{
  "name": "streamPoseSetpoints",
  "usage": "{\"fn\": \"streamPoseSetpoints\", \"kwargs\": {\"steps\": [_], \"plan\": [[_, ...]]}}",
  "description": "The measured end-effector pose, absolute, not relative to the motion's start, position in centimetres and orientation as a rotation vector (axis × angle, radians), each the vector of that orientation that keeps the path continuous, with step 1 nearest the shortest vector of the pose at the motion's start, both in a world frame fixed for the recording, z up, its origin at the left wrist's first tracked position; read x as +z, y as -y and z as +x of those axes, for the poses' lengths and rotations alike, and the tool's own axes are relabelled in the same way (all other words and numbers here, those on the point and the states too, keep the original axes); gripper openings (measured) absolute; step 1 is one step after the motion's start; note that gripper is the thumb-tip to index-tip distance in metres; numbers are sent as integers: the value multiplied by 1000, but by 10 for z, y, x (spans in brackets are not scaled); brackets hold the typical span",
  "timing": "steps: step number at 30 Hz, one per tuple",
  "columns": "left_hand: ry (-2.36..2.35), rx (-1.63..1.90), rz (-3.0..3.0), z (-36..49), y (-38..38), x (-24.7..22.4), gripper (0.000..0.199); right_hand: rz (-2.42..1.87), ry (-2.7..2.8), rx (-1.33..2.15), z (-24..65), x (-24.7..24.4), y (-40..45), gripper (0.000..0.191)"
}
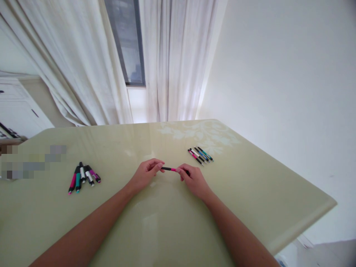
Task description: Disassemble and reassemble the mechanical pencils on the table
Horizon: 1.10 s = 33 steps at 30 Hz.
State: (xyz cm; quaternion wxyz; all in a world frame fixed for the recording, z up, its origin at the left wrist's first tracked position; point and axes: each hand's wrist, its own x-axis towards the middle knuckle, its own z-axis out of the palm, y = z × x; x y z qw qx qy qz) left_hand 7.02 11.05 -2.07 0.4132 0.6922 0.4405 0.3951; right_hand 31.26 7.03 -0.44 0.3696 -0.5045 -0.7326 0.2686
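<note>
A black and pink pen point(170, 169) lies level between my two hands, just above the middle of the table. My left hand point(148, 170) pinches its black end. On the pink part and the other end, my right hand point(191, 177) is closed, with the thumb along the barrel. Beyond my right hand, several slim pens point(200, 155) in pink, white, blue and green lie side by side, tips toward the lower right. Left of my left hand, several thicker pens point(78, 181) in pink, teal, white and purple lie in a loose fan.
The pale green glossy table point(167, 230) has a white floral pattern at its far right. White curtains point(180, 55) and a window stand behind it, a white wall point(286, 85) on the right. A blurred patch covers the table's left edge.
</note>
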Motion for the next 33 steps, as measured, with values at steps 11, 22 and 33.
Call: {"fn": "streamPoseSetpoints", "kwargs": {"steps": [11, 22, 33], "plan": [[-1123, 965, 1764, 72, -110, -19, 42, -1281, 1832, 719, 312, -1, -67, 32], [-1129, 948, 1841, 72, -108, -18, 32, -1281, 1817, 743, 312, -3, -69, 32], [-1084, 915, 1899, 70, -107, -11, 41, -1257, 1717, 858, 315, -2, -71, 34]]}}
